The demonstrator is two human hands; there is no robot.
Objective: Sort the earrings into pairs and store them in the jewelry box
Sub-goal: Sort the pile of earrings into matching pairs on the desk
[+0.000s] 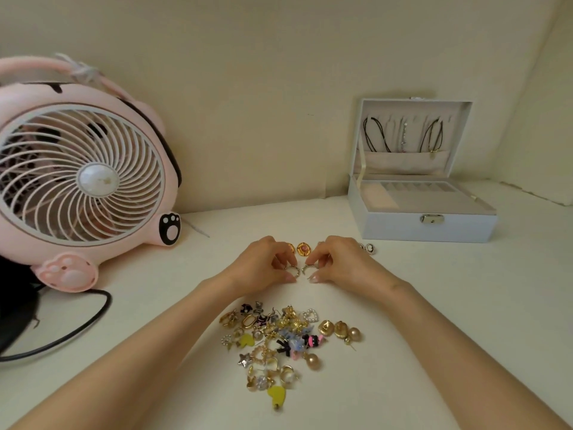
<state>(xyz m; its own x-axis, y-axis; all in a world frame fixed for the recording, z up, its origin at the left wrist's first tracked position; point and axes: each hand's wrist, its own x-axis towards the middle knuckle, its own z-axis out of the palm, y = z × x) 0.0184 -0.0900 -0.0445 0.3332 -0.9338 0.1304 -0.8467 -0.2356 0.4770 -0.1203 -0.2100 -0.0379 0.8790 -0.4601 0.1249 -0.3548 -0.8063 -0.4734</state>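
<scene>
A heap of mixed earrings (280, 342) lies on the white table (434, 305) between my forearms. Beyond it, my left hand (263, 262) pinches a small silver hoop earring (294, 270) low over the table. My right hand (338, 259) pinches a matching hoop (307, 268) right beside it. Just behind my fingers lie two round gold earrings with pink centres (302, 249), one partly hidden by my left hand. A pair of oval earrings (369, 248) sits to the right of my right hand. The pale blue jewelry box (428, 228) stands open at the back right.
A pink fan (83, 178) with paw feet fills the back left, and its black cable (77, 330) loops over the table on the left. Necklaces (403, 135) hang inside the box lid. The wall (279, 88) runs close behind.
</scene>
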